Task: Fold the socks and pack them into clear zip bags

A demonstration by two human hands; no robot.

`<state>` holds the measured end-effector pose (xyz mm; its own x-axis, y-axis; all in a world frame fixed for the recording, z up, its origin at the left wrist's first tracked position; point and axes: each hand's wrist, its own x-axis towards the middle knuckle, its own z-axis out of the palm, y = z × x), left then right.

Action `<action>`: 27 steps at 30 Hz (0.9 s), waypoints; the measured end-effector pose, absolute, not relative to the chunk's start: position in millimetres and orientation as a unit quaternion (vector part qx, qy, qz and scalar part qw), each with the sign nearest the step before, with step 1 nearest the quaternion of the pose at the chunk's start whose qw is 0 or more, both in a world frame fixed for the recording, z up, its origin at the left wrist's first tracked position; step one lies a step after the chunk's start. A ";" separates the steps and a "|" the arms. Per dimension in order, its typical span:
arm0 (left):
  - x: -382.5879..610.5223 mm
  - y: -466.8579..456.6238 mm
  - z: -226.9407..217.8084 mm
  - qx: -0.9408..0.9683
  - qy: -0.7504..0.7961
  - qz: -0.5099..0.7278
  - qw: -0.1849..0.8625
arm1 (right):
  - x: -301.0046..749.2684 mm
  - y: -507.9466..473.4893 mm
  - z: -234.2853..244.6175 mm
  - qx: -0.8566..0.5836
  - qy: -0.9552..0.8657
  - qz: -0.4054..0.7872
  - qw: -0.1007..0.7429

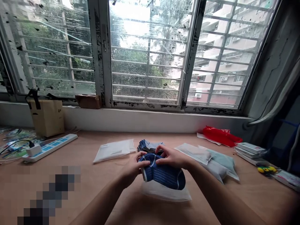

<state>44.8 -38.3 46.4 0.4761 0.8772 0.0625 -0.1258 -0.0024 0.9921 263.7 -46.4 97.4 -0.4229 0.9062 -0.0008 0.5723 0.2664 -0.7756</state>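
Note:
A navy blue sock (164, 175) with thin white lines is held up over the table between my two hands. My left hand (137, 164) grips its left end, thumb in front and fingers behind. At the top edge, my right hand (170, 156) pinches the fabric. Whether it is one sock or a folded pair I cannot tell. Below it lies a frosted plastic bag (167, 193), flat on the table. Just behind my hands is a stack of dark and blue socks (148, 145), partly hidden by my fingers.
A flat white packet (114, 150) lies left of the stack. Several plastic packets (215, 159) lie to the right, near a red bag (220, 136) and stacked boxes (250, 150). On the left are a power strip (52, 147) and a brown paper bag (48, 118).

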 end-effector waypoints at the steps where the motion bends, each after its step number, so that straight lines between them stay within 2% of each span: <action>1: 46.2 -35.0 44.0 0.559 0.336 0.398 0.645 | 267.5 -42.3 94.0 -0.482 -0.741 0.414 0.219; 5: 47.7 -17.7 40.7 0.497 0.374 0.415 0.664 | 286.0 -28.9 79.1 -0.423 -0.663 0.586 0.194; 8: 52.6 2.6 54.9 0.493 0.398 0.437 0.638 | 298.4 -13.4 74.3 -0.404 -0.612 0.616 0.286; 11: 62.4 35.1 76.2 0.496 0.431 0.469 0.590 | 305.4 12.1 78.9 -0.439 -0.573 0.559 0.409; 13: 69.4 60.0 86.0 0.498 0.451 0.474 0.569 | 305.9 32.0 82.0 -0.482 -0.557 0.505 0.450; 20: 80.0 109.0 71.3 0.541 0.532 0.443 0.478 | 297.7 78.2 59.2 -0.586 -0.539 0.401 0.452; 27: 75.3 106.3 69.5 0.637 0.549 0.436 0.319 | 300.3 84.7 36.6 -0.652 -0.560 0.248 0.447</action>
